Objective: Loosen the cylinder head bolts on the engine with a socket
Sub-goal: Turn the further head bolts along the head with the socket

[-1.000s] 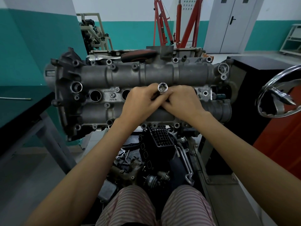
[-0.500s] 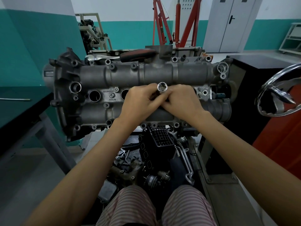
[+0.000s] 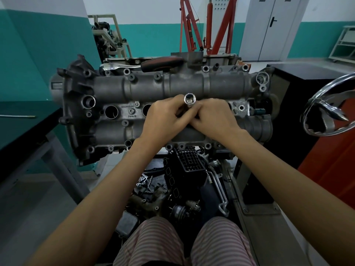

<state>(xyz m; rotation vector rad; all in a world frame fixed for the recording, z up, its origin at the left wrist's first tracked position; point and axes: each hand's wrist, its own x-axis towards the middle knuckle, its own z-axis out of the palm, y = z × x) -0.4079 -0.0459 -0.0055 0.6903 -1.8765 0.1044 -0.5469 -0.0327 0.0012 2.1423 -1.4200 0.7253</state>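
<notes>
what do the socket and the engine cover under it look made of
Socket: looks like chrome-plated steel, bright and mirror-shiny at its open end. Engine cover: probably cast aluminium, dull grey with a rough, grainy surface and moulded bosses. Both hands, left and right, grip the socket's shaft.

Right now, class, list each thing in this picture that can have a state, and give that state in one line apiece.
socket: upright on the engine, open end up, no ratchet fitted.
left hand: fingers curled round the socket.
right hand: fingers curled round the socket.
ratchet: lying unused on the engine's far edge.
engine: cover on, plug holes open.
grey door: closed.
</notes>
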